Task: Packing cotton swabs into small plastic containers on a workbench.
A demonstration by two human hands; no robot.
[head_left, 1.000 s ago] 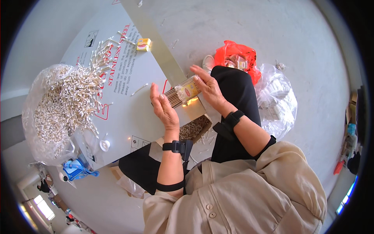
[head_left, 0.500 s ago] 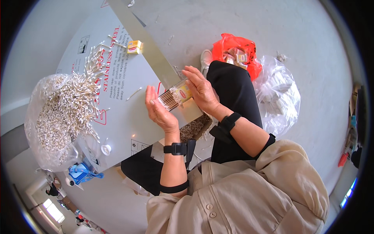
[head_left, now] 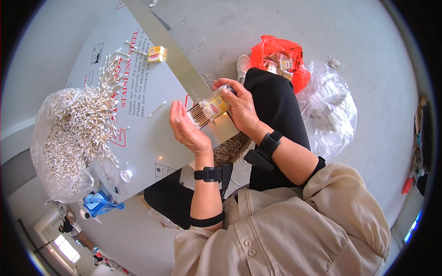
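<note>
A clear pack of cotton swabs (head_left: 213,108) with a yellow label and a red oval is held tilted above the table's edge. My right hand (head_left: 244,109) grips its upper right end, thumb over the front and fingers behind. At the opposite end is my left hand (head_left: 189,133), palm turned toward the pack and fingers stretched out; I cannot tell whether it touches the pack. Below the pack, an open box (head_left: 229,149) of loose swabs shows partly, the rest hidden by the table and my arm. A small yellow box (head_left: 156,54) stands on the table.
A clear bag (head_left: 69,142) spills loose cotton swabs over the film-covered metal table (head_left: 152,133). A small white round thing (head_left: 125,175) lies near its front edge. On the floor are a red bag (head_left: 299,78) of packs and a clear bag (head_left: 329,110).
My right hand has gone from lying flat against the pack's end to closing round it, with the thumb on the front. My left hand has barely moved.
</note>
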